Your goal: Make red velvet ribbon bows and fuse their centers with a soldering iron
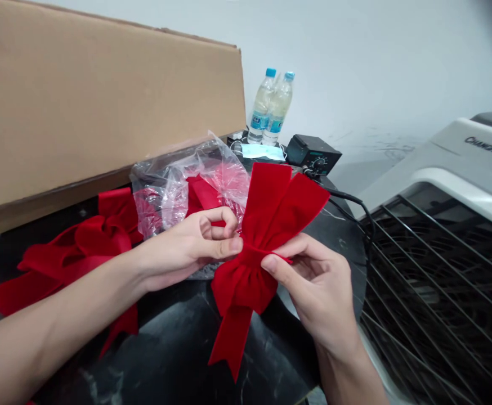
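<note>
A red velvet bow (258, 242) is held above a dark round table (178, 349). My left hand (191, 244) pinches its gathered middle from the left, thumb and fingers closed on the fabric. My right hand (313, 281) grips the same waist from the right, fingers closed around it. The bow's loops fan upward and one tail hangs down toward me. A second red bow (81, 242) lies flat on the table under my left forearm.
A crumpled clear plastic bag (187, 180) with more red fabric lies behind my hands. A large cardboard box (102, 107) fills the left. Two water bottles (271, 107), a black control box (313, 153) with cable and a grilled white appliance (448, 247) stand at right.
</note>
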The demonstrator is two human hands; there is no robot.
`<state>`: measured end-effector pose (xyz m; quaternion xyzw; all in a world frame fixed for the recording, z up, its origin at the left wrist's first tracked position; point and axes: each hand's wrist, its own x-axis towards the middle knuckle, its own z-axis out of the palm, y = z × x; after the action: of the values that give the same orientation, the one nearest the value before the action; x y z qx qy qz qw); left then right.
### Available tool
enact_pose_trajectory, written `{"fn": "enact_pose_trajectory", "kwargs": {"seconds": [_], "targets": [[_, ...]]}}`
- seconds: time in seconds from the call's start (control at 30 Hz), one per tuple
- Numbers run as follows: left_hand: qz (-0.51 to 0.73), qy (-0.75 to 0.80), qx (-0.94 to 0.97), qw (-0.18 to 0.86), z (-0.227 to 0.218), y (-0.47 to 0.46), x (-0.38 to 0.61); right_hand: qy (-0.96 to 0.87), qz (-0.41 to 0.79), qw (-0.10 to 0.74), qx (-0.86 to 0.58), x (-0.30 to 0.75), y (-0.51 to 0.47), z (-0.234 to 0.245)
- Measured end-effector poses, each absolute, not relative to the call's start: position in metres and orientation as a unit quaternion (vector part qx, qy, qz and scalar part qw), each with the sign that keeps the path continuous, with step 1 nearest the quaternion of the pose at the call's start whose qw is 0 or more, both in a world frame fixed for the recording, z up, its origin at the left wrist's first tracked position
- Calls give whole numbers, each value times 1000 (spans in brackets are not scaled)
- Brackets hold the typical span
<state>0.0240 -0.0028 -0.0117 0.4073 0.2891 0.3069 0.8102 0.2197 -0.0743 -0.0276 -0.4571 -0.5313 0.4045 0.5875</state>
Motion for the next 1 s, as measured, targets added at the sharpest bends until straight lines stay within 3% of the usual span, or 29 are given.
{"fn": "enact_pose_trajectory", "kwargs": {"seconds": [0.27, 0.7, 0.9, 1.0], "targets": [[283, 281, 415, 818, -20, -4, 25, -561, 391, 589, -430, 220, -74, -26], [302, 391, 576, 652, -8, -3, 26, -595, 321, 564, -475, 223, -68, -39], [335, 348, 560, 673, -9, -5, 27, -616, 295, 555, -474, 222, -73, -41], [327, 332, 588, 662, -9, -6, 28, -641, 224, 550, -486, 221, -79, -36]]}}
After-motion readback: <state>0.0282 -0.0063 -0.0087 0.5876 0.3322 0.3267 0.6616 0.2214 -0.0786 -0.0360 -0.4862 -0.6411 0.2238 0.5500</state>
